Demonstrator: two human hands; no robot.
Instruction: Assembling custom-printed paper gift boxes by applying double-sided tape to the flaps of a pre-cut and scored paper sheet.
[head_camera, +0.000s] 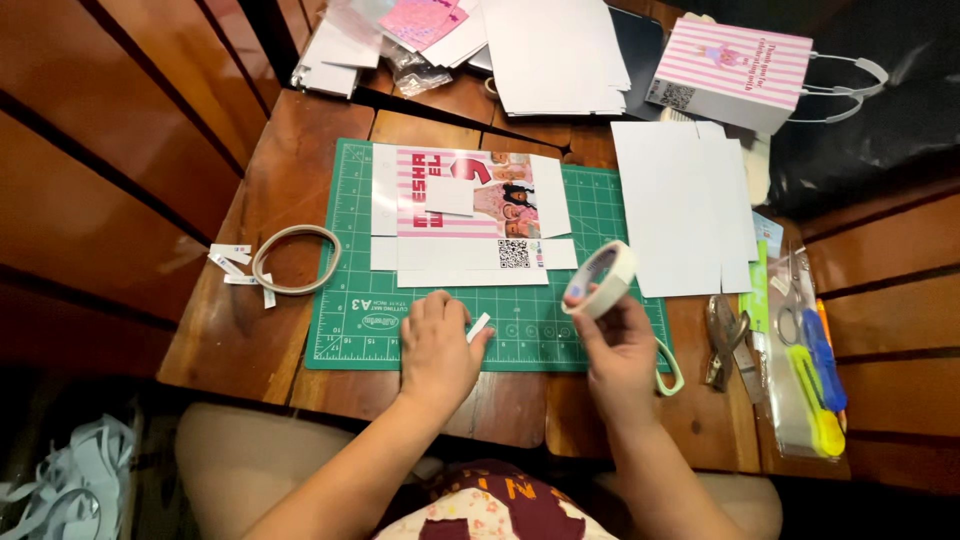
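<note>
My right hand (618, 350) holds up a white roll of tape (600, 279) over the right part of the green cutting mat (345, 320). My left hand (438, 345) rests on the mat's near edge and pinches a short white strip (479, 326) between its fingers. In front of both hands a flat printed sheet with pink stripes and white flaps (470, 210) lies on the mat.
A beige elastic loop (295, 259) and small paper scraps (232, 258) lie left of the mat. Blank white sheets (680, 205) sit to the right, then pliers (726, 335), scissors and cutters (815, 360). A pink striped paper bag (735, 70) and paper stacks (555, 55) stand at the back.
</note>
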